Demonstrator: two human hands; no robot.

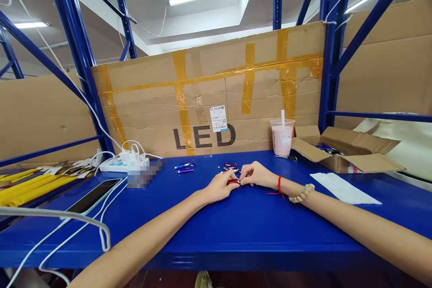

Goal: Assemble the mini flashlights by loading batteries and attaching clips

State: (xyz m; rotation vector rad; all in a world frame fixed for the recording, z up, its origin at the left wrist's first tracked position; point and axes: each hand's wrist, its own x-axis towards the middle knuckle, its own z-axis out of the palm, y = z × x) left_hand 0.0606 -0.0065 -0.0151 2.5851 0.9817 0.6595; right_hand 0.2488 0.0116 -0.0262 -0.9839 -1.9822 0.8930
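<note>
Near the middle of the blue shelf, my left hand [220, 186] is closed around a small red cylinder [232, 182]. My right hand [254, 174] pinches at the silvery right end of that cylinder; whatever lies between its fingertips is too small to name. Just behind the hands is a small group of red metallic pieces [230, 165], partly hidden by the fingers. To their left lie a blue cylinder [182, 166] with a clip and a purple cylinder [185, 170].
An open cardboard box [351, 148] with small items stands at the right, beside a pink drink cup [282, 138] and a white sheet [344, 188]. At the left are a phone [94, 195], cables, a power strip [113, 165] and yellow strips [37, 187]. Cardboard [151, 112] backs the shelf.
</note>
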